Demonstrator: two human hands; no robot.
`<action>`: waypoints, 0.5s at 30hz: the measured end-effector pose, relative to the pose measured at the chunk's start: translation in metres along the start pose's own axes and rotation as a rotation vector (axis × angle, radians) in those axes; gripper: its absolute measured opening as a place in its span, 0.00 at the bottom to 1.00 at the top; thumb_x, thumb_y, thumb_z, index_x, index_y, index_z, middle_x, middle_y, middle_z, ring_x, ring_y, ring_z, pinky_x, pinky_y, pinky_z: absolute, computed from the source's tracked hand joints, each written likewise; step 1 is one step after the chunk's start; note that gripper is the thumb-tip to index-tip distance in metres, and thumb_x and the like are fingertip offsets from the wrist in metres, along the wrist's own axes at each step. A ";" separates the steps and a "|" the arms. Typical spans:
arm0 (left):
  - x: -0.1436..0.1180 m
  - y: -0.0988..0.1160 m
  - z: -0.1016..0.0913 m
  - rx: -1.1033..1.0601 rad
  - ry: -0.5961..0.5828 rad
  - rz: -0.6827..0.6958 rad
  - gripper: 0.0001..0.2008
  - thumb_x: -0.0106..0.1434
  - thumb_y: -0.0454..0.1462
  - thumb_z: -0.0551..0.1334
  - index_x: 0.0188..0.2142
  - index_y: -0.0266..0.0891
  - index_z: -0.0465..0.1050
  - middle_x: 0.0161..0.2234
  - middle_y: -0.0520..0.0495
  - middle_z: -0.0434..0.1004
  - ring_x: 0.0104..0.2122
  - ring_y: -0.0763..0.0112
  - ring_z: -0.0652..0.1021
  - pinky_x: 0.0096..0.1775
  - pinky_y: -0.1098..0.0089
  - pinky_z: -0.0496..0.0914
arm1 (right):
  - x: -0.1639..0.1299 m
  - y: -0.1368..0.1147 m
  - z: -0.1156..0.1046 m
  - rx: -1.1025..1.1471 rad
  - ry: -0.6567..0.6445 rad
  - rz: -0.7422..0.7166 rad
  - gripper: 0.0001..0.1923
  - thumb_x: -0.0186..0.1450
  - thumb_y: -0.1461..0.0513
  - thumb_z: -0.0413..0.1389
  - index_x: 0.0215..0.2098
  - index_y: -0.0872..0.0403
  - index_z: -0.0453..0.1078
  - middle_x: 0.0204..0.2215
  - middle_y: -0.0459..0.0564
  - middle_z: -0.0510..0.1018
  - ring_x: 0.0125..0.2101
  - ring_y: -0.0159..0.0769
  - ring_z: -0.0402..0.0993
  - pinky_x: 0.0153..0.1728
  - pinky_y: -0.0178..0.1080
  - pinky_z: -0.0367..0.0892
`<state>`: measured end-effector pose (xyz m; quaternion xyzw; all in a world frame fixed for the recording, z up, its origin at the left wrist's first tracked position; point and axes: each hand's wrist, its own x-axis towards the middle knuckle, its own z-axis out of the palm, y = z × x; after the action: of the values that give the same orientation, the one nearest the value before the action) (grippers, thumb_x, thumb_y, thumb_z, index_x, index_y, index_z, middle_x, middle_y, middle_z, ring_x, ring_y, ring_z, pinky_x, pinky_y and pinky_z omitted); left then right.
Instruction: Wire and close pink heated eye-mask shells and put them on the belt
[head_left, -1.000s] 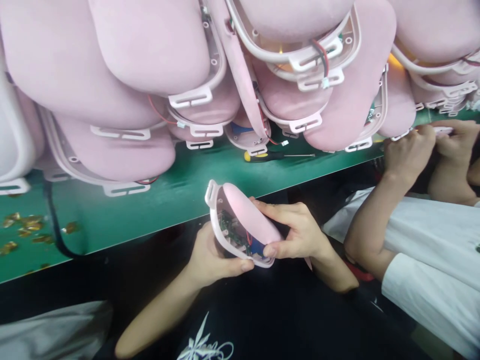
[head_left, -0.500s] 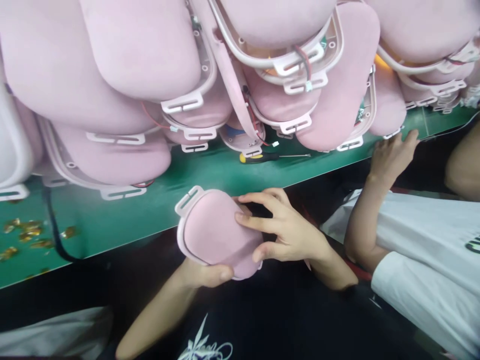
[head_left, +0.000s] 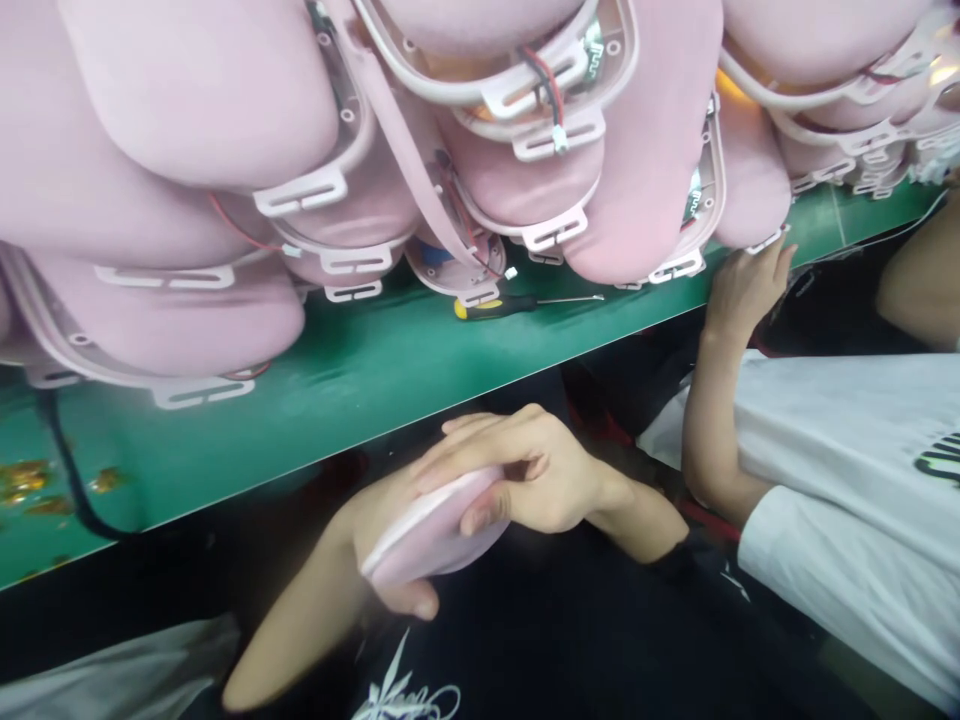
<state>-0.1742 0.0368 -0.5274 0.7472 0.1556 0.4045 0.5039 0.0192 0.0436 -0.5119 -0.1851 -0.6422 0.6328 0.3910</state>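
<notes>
A pink oval plastic housing [head_left: 442, 545] with a pale rim is tilted nearly edge-on in front of my body, below the green table's edge. My left hand [head_left: 379, 530] holds its left end, thumb underneath and in front, with the other fingers mostly hidden behind it. My right hand [head_left: 536, 470] grips the right end, its thumb pressed on the pink face and its fingers reaching over the pale back. The strap slots of this housing are hidden from view.
Stacked pink housings [head_left: 210, 90] with white slotted tabs and loose wires cover the back of the green table [head_left: 390, 370]. A yellow-black screwdriver [head_left: 495, 307] lies before them. Gold-coloured pieces [head_left: 26, 480] and a black strap [head_left: 64, 470] are at left. A co-worker's hand [head_left: 746, 290] touches a housing at right.
The housing has turned from its pink face toward me to nearly edge-on and dropped slightly. My right hand has closed around its right end. The view has shifted to the right.
</notes>
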 end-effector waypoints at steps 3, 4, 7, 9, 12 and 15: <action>-0.011 0.021 0.004 0.086 0.138 -0.175 0.21 0.74 0.51 0.65 0.62 0.49 0.77 0.49 0.44 0.89 0.46 0.55 0.89 0.42 0.62 0.87 | 0.002 -0.019 -0.005 -0.264 0.067 -0.054 0.12 0.72 0.57 0.68 0.50 0.54 0.84 0.49 0.52 0.90 0.54 0.38 0.87 0.71 0.40 0.69; -0.019 0.029 0.007 0.181 0.263 -0.279 0.21 0.72 0.46 0.70 0.62 0.48 0.79 0.50 0.45 0.89 0.45 0.57 0.90 0.42 0.66 0.86 | 0.004 -0.027 -0.007 -0.359 0.088 -0.079 0.10 0.74 0.59 0.66 0.50 0.54 0.83 0.50 0.52 0.89 0.55 0.37 0.86 0.72 0.40 0.67; -0.040 0.040 0.016 0.381 0.648 -0.442 0.21 0.64 0.38 0.77 0.57 0.46 0.84 0.49 0.47 0.91 0.41 0.63 0.90 0.41 0.72 0.84 | 0.012 -0.044 -0.010 -0.531 0.065 -0.131 0.11 0.77 0.60 0.62 0.53 0.57 0.81 0.54 0.53 0.88 0.60 0.34 0.83 0.73 0.40 0.65; -0.048 0.030 0.018 0.343 0.807 -0.380 0.21 0.60 0.39 0.80 0.53 0.44 0.86 0.46 0.48 0.91 0.38 0.62 0.90 0.39 0.71 0.85 | 0.014 -0.046 -0.013 -0.559 0.027 -0.118 0.20 0.76 0.55 0.64 0.60 0.59 0.78 0.59 0.57 0.84 0.64 0.37 0.79 0.70 0.40 0.70; -0.053 0.004 0.012 0.135 0.940 -0.197 0.28 0.56 0.39 0.82 0.55 0.50 0.83 0.46 0.48 0.91 0.41 0.56 0.91 0.42 0.61 0.88 | 0.009 -0.035 -0.018 -0.602 0.091 -0.077 0.24 0.76 0.54 0.63 0.65 0.57 0.74 0.62 0.57 0.82 0.64 0.38 0.80 0.66 0.41 0.75; -0.055 -0.006 -0.002 -0.002 0.911 -0.200 0.26 0.52 0.39 0.84 0.50 0.52 0.85 0.46 0.46 0.91 0.43 0.51 0.91 0.45 0.52 0.88 | 0.002 -0.019 -0.022 -0.625 0.187 -0.152 0.13 0.78 0.60 0.60 0.59 0.55 0.78 0.55 0.53 0.87 0.57 0.34 0.85 0.62 0.39 0.80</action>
<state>-0.2088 0.0048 -0.5567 0.4740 0.4320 0.6410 0.4215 0.0389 0.0571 -0.4959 -0.3048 -0.7784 0.3545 0.4189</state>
